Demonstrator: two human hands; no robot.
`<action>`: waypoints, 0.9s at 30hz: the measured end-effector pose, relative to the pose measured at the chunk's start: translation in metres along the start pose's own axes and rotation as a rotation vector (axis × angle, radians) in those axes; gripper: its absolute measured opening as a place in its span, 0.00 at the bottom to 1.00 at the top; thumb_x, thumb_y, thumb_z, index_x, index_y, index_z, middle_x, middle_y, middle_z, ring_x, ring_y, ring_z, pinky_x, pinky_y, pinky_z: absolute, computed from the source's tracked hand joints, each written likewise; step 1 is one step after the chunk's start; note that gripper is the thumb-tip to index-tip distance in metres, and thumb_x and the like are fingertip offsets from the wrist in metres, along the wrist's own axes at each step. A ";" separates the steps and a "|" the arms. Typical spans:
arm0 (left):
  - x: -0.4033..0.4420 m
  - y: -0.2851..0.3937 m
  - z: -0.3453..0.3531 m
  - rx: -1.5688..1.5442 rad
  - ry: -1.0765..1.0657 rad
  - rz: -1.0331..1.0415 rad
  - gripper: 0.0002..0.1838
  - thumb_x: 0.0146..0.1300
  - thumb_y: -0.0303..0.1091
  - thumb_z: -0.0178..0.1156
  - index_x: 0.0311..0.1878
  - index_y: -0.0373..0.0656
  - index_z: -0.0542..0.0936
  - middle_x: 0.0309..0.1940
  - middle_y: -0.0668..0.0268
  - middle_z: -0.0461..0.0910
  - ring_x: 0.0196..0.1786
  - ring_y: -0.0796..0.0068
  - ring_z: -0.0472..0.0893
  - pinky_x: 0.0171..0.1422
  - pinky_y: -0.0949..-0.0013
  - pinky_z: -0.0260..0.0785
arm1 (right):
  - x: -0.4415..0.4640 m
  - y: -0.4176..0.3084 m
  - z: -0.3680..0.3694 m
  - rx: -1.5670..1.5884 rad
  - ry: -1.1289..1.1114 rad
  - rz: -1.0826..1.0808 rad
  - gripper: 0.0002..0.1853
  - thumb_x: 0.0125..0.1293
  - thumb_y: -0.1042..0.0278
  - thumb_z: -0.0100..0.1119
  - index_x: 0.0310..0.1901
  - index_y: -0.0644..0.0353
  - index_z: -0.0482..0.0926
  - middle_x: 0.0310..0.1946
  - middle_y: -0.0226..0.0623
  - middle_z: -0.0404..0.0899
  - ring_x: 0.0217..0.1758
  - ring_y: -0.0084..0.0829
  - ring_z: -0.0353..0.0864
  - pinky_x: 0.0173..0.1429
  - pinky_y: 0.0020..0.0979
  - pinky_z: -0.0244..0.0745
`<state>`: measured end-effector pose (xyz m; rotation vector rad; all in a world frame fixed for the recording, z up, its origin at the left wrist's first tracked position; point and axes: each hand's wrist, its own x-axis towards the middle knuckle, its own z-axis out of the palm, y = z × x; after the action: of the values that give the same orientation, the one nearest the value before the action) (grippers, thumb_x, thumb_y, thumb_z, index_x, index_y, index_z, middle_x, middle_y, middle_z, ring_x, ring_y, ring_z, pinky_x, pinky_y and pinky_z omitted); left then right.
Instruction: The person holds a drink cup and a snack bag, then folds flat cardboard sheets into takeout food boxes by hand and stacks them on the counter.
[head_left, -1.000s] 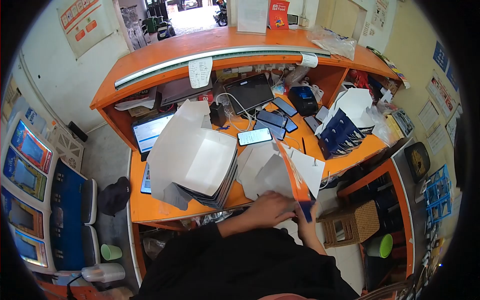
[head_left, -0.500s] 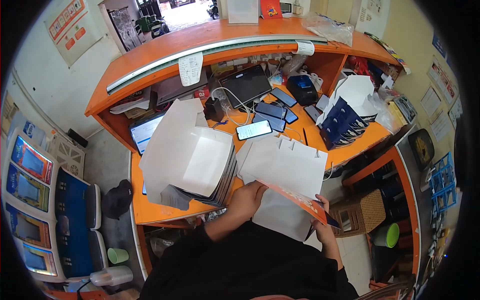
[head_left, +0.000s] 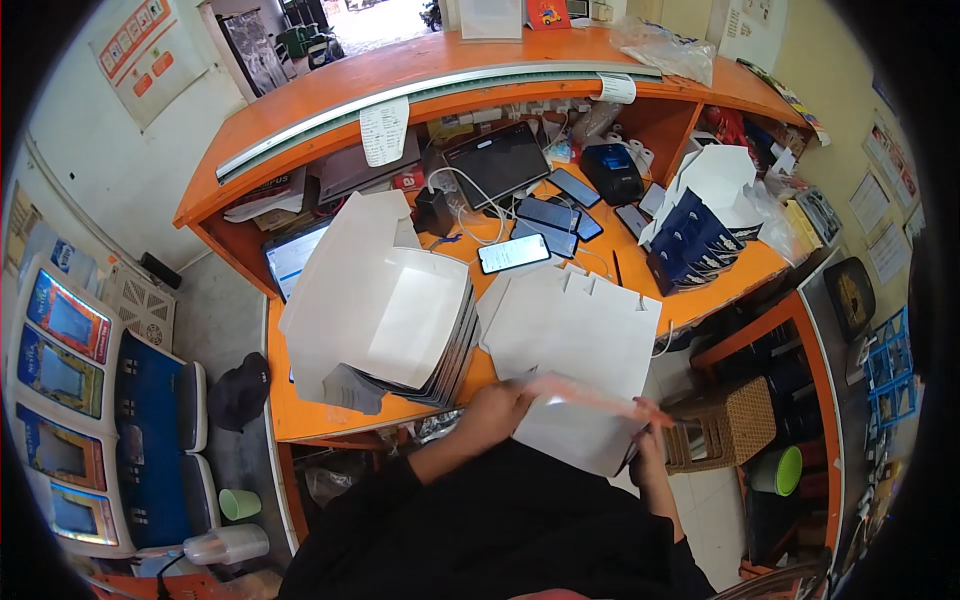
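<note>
An orange-printed cardboard piece (head_left: 585,392), blurred and seen nearly edge-on, spans between my hands at the desk's front edge. My left hand (head_left: 492,412) is closed on its left end, and my right hand (head_left: 650,448) grips its right end. Beneath it lie flat white cardboard sheets (head_left: 575,335), partly over the edge and against my black clothing. Left of them stands a tall stack of nested white boxes (head_left: 405,320) with dark outer sides. A lit phone (head_left: 514,253) rests just behind the sheets.
Several dark phones (head_left: 548,213), a black tablet (head_left: 497,163) and cables lie behind. Dark blue folded boxes (head_left: 697,240) stand at the right, near a black device (head_left: 611,172). A laptop (head_left: 290,262) is at the left. A wicker basket (head_left: 735,425) sits below the desk's right side.
The orange-printed piece has gone from upright to lying low across both hands, its printed face now turned nearly edge-on. My left hand has moved left, and my right hand has moved right.
</note>
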<state>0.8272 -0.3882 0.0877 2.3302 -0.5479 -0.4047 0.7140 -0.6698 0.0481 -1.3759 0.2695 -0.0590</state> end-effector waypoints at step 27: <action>-0.020 0.069 -0.066 0.029 0.996 0.654 0.69 0.44 0.50 0.79 0.72 0.29 0.35 0.66 0.35 0.53 0.67 0.38 0.61 0.70 0.45 0.55 | 0.018 -0.221 0.169 -1.272 -0.483 -1.155 0.30 0.52 0.36 0.66 0.53 0.44 0.82 0.55 0.24 0.80 0.68 0.42 0.67 0.70 0.52 0.47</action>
<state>0.8191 -0.3878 0.1849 1.8942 -0.7260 1.0087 0.7952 -0.5551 0.2891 -2.5680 -1.1183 -0.5770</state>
